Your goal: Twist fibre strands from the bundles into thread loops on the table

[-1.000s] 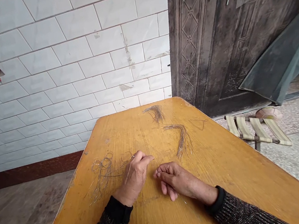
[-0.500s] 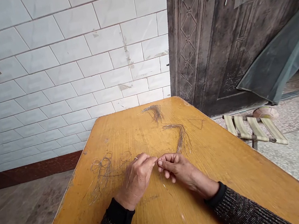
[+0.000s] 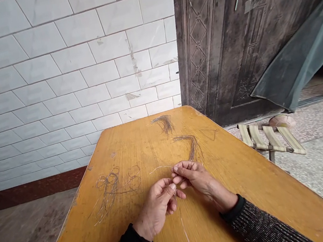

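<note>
A thin wire [image 3: 160, 167] curves out leftward from my right hand [image 3: 195, 177], whose thumb and forefinger pinch it. Just below and touching it, my left hand [image 3: 159, 205] is closed in a pinch on the wire too. A pale length of wire [image 3: 186, 235] hangs down below the two hands toward the table's near side; whether it is the same piece is hidden by the fingers. Left of my hands lies a tangle of looped wires [image 3: 109, 188]. Beyond my right hand rests a bent bundle of wires [image 3: 194, 144].
The yellow wooden table [image 3: 255, 212] carries another wire bundle [image 3: 165, 123] at its far end and a triangular bent wire [image 3: 209, 134] at the right. A tiled wall [image 3: 60, 84] stands behind it. Off the right edge is a strap-topped folding stool [image 3: 270, 138].
My left hand has moved down and turned over, its thumb now showing. The wire end now sticks out to the left above it, and a longer length hangs below.
</note>
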### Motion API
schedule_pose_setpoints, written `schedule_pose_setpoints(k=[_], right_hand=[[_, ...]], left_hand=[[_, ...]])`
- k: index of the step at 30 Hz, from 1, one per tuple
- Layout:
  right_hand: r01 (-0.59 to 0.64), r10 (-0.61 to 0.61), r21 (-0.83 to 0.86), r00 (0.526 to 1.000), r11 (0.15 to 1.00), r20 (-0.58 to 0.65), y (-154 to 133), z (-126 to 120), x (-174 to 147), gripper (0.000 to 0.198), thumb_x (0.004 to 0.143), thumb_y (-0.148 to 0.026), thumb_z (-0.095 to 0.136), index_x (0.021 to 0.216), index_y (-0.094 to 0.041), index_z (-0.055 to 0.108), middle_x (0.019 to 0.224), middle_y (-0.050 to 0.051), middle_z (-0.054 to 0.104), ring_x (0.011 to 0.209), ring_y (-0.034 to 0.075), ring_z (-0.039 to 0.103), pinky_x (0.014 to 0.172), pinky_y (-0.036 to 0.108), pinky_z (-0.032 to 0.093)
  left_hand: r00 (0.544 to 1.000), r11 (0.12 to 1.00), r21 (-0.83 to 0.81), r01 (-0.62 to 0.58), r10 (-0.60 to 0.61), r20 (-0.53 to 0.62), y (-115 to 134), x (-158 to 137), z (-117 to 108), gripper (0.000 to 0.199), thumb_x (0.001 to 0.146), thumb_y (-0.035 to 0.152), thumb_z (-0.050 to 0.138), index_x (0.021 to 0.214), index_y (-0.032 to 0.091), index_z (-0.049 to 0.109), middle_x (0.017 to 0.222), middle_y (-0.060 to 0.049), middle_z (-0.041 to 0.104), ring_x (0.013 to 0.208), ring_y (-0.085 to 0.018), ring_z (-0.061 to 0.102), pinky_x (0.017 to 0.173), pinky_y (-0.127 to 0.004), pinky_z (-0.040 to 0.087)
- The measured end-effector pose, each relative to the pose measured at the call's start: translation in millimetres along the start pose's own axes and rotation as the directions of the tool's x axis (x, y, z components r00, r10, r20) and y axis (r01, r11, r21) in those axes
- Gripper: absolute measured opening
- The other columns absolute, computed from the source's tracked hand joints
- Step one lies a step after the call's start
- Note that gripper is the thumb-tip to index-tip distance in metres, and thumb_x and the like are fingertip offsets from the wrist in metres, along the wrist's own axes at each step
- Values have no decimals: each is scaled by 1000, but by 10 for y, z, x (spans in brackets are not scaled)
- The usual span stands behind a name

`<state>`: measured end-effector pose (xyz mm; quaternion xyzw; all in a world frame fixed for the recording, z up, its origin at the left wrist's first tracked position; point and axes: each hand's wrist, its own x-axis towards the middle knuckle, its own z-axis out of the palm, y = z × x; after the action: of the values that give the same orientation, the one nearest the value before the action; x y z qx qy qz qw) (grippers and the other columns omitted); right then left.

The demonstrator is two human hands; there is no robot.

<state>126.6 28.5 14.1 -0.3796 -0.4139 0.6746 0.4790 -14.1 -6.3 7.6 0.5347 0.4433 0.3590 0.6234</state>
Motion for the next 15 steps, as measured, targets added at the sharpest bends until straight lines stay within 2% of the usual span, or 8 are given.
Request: schedule_pose_setpoints(k=[3,5,7,9,12,15], right_hand=[[-2,2,2,999,1000,38,15,-3,-1,28,63,-39,67,61,-13,58,48,-1,59,38,5,49,40,17,38],[-2,1,13,998,1000,59,23,1,-4,27,64,-38,66,61,-13,57,45,-2,57,36,5,47,39,16,36],[5,-6,28,998,1000,68,33,15,-10,27,64,-37,65,59,-13,56,42,-4,54,34,4,44,37,16,33],[20,-22,37,998,999,67,48,30,-16,27,64,-36,65,55,-13,53,38,-5,50,32,3,40,36,16,31],[20,-22,32,998,999,62,73,39,-17,28,64,-36,64,51,-14,50,34,-6,47,29,3,37,35,17,28],[1,-3,43,999,999,50,74,22,-3,27,63,-34,64,50,-15,50,33,-6,46,27,3,36,33,17,28]], left_hand=[[999,984,-173,32,-29,19,-18,14,14,32,76,41,54,92,14,51,68,2,50,44,-2,34,40,-15,23],[999,985,-170,31,-29,19,-36,14,26,31,77,42,53,91,14,51,66,3,47,44,-2,34,40,-16,22],[1000,998,-57,12,-11,13,-42,9,43,30,80,43,47,87,14,51,63,3,47,41,-3,35,39,-17,23],[999,987,157,-32,34,-8,-28,-6,63,28,82,41,42,78,15,52,57,4,46,38,-4,34,38,-18,23],[986,869,480,-118,159,-46,13,-42,92,30,83,33,38,61,16,49,49,4,42,39,-6,35,42,-20,25],[976,795,586,-155,216,-35,44,-69,119,29,82,26,36,56,17,46,47,4,43,44,-8,37,45,-21,27]])
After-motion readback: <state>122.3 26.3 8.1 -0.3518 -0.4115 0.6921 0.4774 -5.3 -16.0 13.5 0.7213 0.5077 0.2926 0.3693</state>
